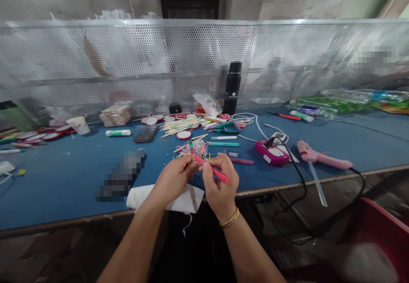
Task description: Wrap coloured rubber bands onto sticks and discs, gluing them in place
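Left hand: fingertips pinched at front end of pink-red felt-tip pen. Right hand: fingers curled round same pen. Pen held above blue tabletop, near tangle of multicoloured bands. Steady grip, light pinch likely best.

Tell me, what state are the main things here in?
Left hand: fingers closed on the red pen
Right hand: closed on the same pen
Red pen: held, slanted
Black bottle: upright, lid on
Glue gun: lying down
Purple power box: black plug in it
Wooden pieces: stacked
Rubber bands: heaped loosely
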A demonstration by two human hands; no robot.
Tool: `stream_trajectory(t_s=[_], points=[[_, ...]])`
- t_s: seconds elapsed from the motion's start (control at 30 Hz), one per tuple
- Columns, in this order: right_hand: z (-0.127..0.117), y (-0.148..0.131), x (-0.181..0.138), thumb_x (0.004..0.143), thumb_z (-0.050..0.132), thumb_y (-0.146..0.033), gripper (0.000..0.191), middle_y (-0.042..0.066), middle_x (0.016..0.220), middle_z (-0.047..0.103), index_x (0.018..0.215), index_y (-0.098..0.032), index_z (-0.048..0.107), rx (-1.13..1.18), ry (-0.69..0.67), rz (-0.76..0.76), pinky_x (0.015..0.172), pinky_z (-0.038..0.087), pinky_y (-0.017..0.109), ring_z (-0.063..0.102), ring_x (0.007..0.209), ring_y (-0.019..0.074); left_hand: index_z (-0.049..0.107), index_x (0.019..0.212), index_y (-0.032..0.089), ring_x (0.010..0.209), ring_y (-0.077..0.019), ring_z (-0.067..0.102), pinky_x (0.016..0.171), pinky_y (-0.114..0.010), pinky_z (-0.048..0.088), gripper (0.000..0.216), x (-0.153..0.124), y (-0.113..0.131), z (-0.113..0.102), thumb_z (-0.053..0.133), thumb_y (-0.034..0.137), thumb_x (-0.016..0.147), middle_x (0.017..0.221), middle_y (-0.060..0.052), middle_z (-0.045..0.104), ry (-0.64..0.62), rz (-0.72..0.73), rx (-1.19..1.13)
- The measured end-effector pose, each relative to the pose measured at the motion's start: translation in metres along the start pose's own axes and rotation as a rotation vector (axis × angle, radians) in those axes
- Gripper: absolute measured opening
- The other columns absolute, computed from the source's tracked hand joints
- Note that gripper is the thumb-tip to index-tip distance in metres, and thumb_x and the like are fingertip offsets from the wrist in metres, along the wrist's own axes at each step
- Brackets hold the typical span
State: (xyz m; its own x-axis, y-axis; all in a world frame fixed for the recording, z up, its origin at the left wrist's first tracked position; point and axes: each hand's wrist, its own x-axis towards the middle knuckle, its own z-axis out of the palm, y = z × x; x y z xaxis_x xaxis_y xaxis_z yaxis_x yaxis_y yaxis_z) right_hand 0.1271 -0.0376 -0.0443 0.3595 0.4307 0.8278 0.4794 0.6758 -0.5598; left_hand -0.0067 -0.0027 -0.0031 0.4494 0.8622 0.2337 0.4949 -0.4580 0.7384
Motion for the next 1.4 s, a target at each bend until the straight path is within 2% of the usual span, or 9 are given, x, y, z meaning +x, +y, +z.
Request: stream_trajectory(t_s=[0.23, 0.43, 0.6, 0.8, 0.97, 1.17, 1.3, 1.4], points=[[0.0003, 0.0006, -0.0011, 0.088, 0.057, -0.02, 0.007, 0.0, 0.073, 0.063, 0.081, -0.021, 0.057, -0.018, 0.072, 0.048, 0.09, 0.047, 0.042, 0.059, 0.073, 0.0174, 0.049, 0.069, 0.019, 0.062, -0.0126, 0.043, 0.059, -0.026, 0.032, 0.033, 0.0002, -0.0016, 0.0008, 0.046, 0.041, 0.094, 0.065, 0.002, 0.051, 0.017, -0.01, 0.012], [0.0005, 0.0006, -0.0003, 0.088, 0.058, -0.019, 0.005, -0.001, 0.073, 0.064, 0.083, -0.021, 0.058, -0.011, 0.008, -0.004, 0.099, 0.043, 0.047, 0.06, 0.071, 0.016, 0.049, 0.07, 0.019, 0.062, -0.0123, 0.043, 0.059, -0.026, 0.032, 0.032, -0.0004, 0.0003, 0.0001, 0.046, 0.041, 0.093, 0.065, 0.003, 0.051, -0.001, -0.011, 0.004], [0.0001, 0.0018, -0.0011, 0.088, 0.058, -0.02, 0.006, 0.001, 0.075, 0.064, 0.082, -0.021, 0.058, -0.02, 0.067, 0.037, 0.091, 0.047, 0.043, 0.059, 0.074, 0.017, 0.047, 0.067, 0.019, 0.063, -0.0122, 0.043, 0.061, -0.026, 0.033, 0.033, -0.0012, 0.0003, 0.0003, 0.046, 0.04, 0.093, 0.065, 0.003, 0.051, 0.018, -0.014, 0.034], [0.0001, -0.0005, -0.0002, 0.088, 0.058, -0.02, 0.006, 0.0, 0.074, 0.065, 0.082, -0.022, 0.058, 0.002, 0.014, 0.009, 0.098, 0.044, 0.046, 0.06, 0.072, 0.0165, 0.049, 0.07, 0.019, 0.061, -0.0121, 0.043, 0.059, -0.026, 0.033, 0.032, -0.0006, 0.0004, 0.0009, 0.045, 0.041, 0.093, 0.065, 0.003, 0.051, 0.0, -0.013, -0.003], [0.0002, 0.0009, -0.0012, 0.088, 0.057, -0.021, 0.006, 0.001, 0.075, 0.064, 0.083, -0.022, 0.058, -0.022, 0.064, 0.047, 0.09, 0.047, 0.043, 0.06, 0.074, 0.0174, 0.046, 0.067, 0.019, 0.061, -0.0121, 0.042, 0.059, -0.026, 0.032, 0.033, -0.0009, -0.0002, 0.0007, 0.046, 0.04, 0.093, 0.064, 0.003, 0.05, 0.022, -0.016, 0.033], [0.0002, -0.0002, -0.0006, 0.088, 0.057, -0.02, 0.005, 0.0, 0.075, 0.065, 0.083, -0.021, 0.058, 0.008, 0.018, 0.001, 0.098, 0.044, 0.047, 0.059, 0.072, 0.0163, 0.048, 0.069, 0.02, 0.062, -0.0124, 0.042, 0.059, -0.026, 0.032, 0.033, -0.0004, -0.0004, 0.0006, 0.045, 0.041, 0.094, 0.065, 0.003, 0.05, 0.004, -0.013, 0.001], [0.0004, -0.0002, 0.0001, 0.088, 0.057, -0.02, 0.007, 0.001, 0.075, 0.063, 0.082, -0.022, 0.058, -0.021, 0.062, 0.031, 0.085, 0.049, 0.04, 0.059, 0.076, 0.0175, 0.048, 0.068, 0.02, 0.062, -0.0126, 0.043, 0.059, -0.026, 0.032, 0.032, -0.0004, -0.0013, 0.0008, 0.045, 0.04, 0.093, 0.065, 0.002, 0.051, 0.018, -0.01, 0.006], [0.0003, -0.0008, 0.0002, 0.088, 0.057, -0.02, 0.006, 0.001, 0.074, 0.064, 0.082, -0.022, 0.058, -0.011, 0.065, 0.021, 0.09, 0.048, 0.042, 0.059, 0.074, 0.0171, 0.049, 0.069, 0.02, 0.062, -0.0126, 0.043, 0.059, -0.027, 0.032, 0.033, -0.0007, -0.0013, 0.0009, 0.045, 0.04, 0.093, 0.065, 0.002, 0.051, 0.018, -0.012, 0.008]])
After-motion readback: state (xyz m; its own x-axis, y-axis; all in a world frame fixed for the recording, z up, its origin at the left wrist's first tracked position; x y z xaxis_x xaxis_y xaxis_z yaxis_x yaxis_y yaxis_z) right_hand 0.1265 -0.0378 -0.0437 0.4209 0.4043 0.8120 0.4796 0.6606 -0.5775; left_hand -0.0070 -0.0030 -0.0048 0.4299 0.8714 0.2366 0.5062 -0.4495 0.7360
